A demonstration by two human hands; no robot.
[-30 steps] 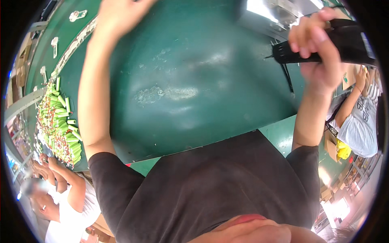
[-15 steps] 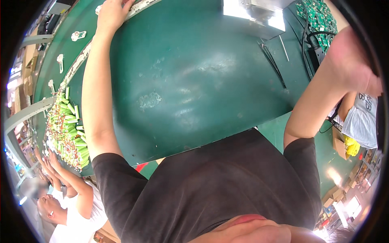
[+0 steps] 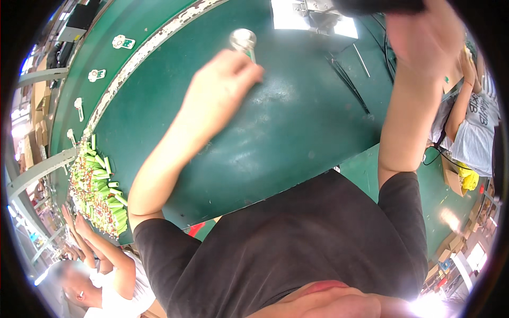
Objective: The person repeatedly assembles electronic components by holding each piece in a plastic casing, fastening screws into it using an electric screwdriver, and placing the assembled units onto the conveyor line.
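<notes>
Over the middle of the green table (image 3: 222,175), my left hand (image 3: 220,87) is closed on a white round-headed part (image 3: 243,38) with a bit of green circuit board on it. Its round head points away from me, past the fingertips. My right hand (image 3: 424,40) is raised at the upper right, blurred and partly cut off by the frame's top edge. A dark shape (image 3: 379,6) lies beside its fingers. Whether my right hand holds anything cannot be made out.
Similar white parts (image 3: 123,42) lie along the green belt behind a worn pale rail (image 3: 154,45). Green cylinders with wires (image 3: 101,193) are heaped at the left. Tweezers (image 3: 349,85) lie near a metal box (image 3: 315,18). Co-workers (image 3: 114,275) sit left and right.
My left hand has come from the belt's rail back over the table, bringing the white round-headed part. My right hand has moved up and leftward from the right edge.
</notes>
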